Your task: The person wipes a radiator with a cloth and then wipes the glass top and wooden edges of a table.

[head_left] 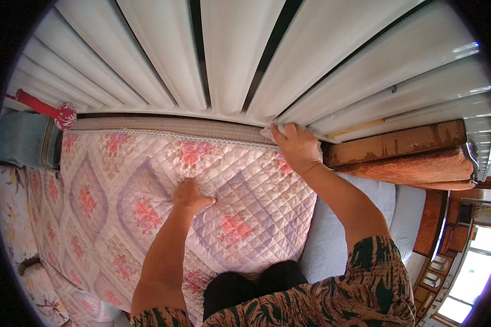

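Observation:
My right hand (299, 148) grips a crumpled white cloth (267, 132) at the lower edge of a white radiator-like panel with wide vertical ribs (232, 60). Only the cloth's edges show around my fingers. My left hand (191, 197) presses down as a fist, thumb out to the right, on the quilted floral bedspread (235, 229). The bedspread is pink and lilac and dips under that fist. Between bedspread and panel runs a greyish-brown strip (163, 126) of mattress or bed edge. My dark-clad knees (256, 283) rest at the near side of the bedspread.
A brown wooden piece with orange fabric (403, 158) stands against the panel at the right. Grey-blue bedding (360, 201) lies below it. At the far left are a red-handled object with a patterned round head (65, 115) and a folded blue bundle (27, 139).

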A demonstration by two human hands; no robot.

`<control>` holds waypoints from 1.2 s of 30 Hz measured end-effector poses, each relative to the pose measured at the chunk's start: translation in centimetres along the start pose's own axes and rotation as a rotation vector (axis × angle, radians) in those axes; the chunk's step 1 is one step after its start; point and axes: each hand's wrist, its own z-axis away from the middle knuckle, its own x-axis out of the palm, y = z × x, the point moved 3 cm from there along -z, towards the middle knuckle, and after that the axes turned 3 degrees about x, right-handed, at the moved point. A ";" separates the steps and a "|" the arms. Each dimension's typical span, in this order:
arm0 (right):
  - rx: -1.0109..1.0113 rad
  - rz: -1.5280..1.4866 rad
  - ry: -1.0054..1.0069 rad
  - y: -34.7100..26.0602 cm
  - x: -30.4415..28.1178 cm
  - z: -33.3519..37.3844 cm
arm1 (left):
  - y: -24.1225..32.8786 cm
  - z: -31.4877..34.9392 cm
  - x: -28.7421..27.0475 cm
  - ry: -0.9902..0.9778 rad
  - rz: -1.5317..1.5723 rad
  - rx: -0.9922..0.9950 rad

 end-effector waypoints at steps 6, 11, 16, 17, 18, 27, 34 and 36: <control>0.019 -0.059 -0.087 0.2 -0.3 0.0 | -0.7 -0.1 0.4 -0.016 0.020 -0.041; 0.115 -0.044 0.166 1.3 -4.5 -1.7 | -1.0 -0.2 0.8 0.019 0.009 -0.007; 0.040 -0.002 0.033 0.3 -1.5 -0.4 | 0.6 0.7 -0.7 -0.026 0.025 -0.047; 0.070 -0.035 0.029 0.2 -1.5 -0.2 | 0.5 0.7 -0.8 -0.010 0.017 -0.050; 0.101 -0.067 0.024 0.1 -1.5 -0.1 | 0.4 0.6 -0.8 0.006 0.010 -0.052; 0.129 -0.085 -0.057 -1.9 0.5 0.6 | 0.3 0.8 -0.7 0.029 -0.012 -0.042; 0.228 -0.403 -0.080 1.0 -0.4 1.8 | -0.4 0.3 0.0 0.002 -0.004 -0.026; 0.209 -0.386 0.016 0.8 -2.0 0.9 | -0.7 0.4 0.1 0.010 0.020 -0.040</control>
